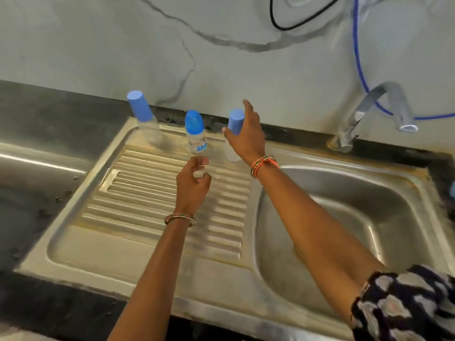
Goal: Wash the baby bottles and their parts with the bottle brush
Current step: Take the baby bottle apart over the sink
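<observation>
Three clear baby bottles with blue caps stand at the back of the steel draining board. The left bottle is by the board's far corner, the middle bottle carries a printed label, and the right bottle is nearest the basin. My right hand wraps its thumb and fingers round the right bottle's blue cap. My left hand hovers just in front of the middle bottle, fingers loosely curled, holding nothing. No bottle brush is in view.
A steel sink basin lies to the right, with a chrome tap behind it. A blue hose and a black cable hang on the marble wall. Dark countertop surrounds the sink unit.
</observation>
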A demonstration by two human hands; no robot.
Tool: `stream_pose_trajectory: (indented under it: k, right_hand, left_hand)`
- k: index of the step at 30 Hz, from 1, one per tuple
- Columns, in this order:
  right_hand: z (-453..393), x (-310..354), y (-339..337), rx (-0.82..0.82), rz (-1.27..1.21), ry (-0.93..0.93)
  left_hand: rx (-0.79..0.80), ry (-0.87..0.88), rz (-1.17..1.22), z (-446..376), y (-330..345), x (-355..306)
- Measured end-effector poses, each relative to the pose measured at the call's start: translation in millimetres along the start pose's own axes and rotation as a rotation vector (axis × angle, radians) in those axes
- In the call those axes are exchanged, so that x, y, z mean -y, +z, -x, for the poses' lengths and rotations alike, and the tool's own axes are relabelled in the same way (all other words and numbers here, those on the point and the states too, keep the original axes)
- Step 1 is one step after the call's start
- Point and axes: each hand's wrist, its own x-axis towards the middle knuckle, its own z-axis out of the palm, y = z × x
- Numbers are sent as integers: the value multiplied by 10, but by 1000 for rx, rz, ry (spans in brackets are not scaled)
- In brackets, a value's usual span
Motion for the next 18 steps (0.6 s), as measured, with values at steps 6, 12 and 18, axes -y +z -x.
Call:
stream_pose_trajectory:
  k: [6,12,18]
  right_hand:
    - [157,83,-233,-89,-157,67]
    - [905,340,-1052,-11,-668,352]
    - [1248,227,-1640,121,-899,459]
  left_hand:
    - [113,247,-213,-54,46,-35]
    - [121,387,-393,355,193,-636]
    - [417,64,138,834,354,-1027]
